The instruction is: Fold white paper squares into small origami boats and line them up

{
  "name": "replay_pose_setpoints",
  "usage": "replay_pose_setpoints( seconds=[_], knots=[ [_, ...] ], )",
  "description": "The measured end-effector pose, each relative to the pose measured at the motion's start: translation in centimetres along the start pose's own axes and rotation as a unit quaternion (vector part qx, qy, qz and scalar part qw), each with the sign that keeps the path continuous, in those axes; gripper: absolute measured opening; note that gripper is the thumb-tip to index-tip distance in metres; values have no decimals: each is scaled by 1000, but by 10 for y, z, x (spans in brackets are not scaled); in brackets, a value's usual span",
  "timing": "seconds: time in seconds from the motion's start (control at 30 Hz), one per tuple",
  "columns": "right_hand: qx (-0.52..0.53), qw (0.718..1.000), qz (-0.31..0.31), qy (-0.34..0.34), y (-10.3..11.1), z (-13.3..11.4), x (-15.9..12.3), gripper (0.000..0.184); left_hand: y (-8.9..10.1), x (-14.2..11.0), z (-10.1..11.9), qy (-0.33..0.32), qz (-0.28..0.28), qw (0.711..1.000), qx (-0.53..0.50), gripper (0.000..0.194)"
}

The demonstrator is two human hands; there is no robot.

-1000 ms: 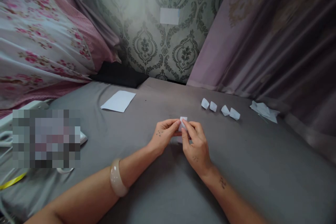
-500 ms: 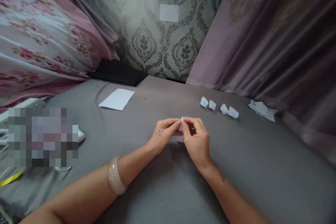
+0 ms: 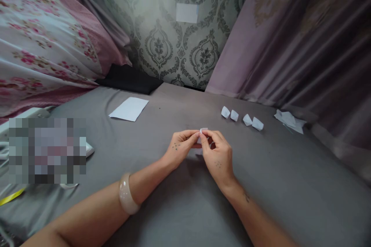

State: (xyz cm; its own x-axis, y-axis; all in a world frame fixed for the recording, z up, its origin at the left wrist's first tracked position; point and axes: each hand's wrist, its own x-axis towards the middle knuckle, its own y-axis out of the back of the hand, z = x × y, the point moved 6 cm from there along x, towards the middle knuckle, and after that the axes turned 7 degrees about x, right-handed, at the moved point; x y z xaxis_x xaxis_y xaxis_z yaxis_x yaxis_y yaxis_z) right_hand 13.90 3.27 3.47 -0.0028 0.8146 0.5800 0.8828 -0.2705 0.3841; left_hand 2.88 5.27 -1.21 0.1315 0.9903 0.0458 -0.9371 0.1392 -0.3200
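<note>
Both hands meet at the middle of the grey sheet, pinching one small piece of folded white paper (image 3: 203, 129). My left hand (image 3: 183, 144) grips its left side between thumb and fingers. On its right side, the thumb and curled fingers of my right hand (image 3: 216, 154) press the top edge. Most of the paper is hidden behind the fingers, so its full shape cannot be made out. Beyond my right hand, several small folded white paper shapes (image 3: 234, 115) sit in a row.
A stack of white paper (image 3: 129, 109) lies at the left, with a black folded item (image 3: 130, 79) behind it. Paper scraps (image 3: 290, 120) rest at the far right. A blurred-out patch, a white power strip (image 3: 37, 114) and a yellow strip (image 3: 11, 197) are at the left edge.
Hardly anything differs. My right hand has shifted very slightly to the right, and a little more of the paper's top edge shows.
</note>
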Motion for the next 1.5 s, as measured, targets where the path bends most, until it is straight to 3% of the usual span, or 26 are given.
replay_pose_setpoints(
  seconds=[0.63,0.8,0.97,1.13,1.2,1.27,1.4,1.5],
  knots=[
    [-2,997,-70,-41,3,6,8,20,3,0,5,-30,-6,998,47,25],
    [-13,995,-85,-50,0,4,6,20,8,0,13,-67,35,993,92,16],
    [5,992,-105,-77,-5,8,3,22,13,1,9,-49,70,995,51,13],
    [57,974,-139,-169,-7,23,4,18,17,5,-4,23,92,994,-55,16],
    [88,969,-119,-198,-4,26,7,28,17,6,-6,35,87,993,-79,18],
    [153,955,-113,-228,-5,27,7,36,15,7,-8,38,76,993,-82,19],
    [280,907,-129,-286,-15,28,2,32,11,5,-10,41,52,996,-67,20],
    [290,902,-93,-305,-14,30,0,33,11,4,-11,44,53,996,-64,19]
  ],
)
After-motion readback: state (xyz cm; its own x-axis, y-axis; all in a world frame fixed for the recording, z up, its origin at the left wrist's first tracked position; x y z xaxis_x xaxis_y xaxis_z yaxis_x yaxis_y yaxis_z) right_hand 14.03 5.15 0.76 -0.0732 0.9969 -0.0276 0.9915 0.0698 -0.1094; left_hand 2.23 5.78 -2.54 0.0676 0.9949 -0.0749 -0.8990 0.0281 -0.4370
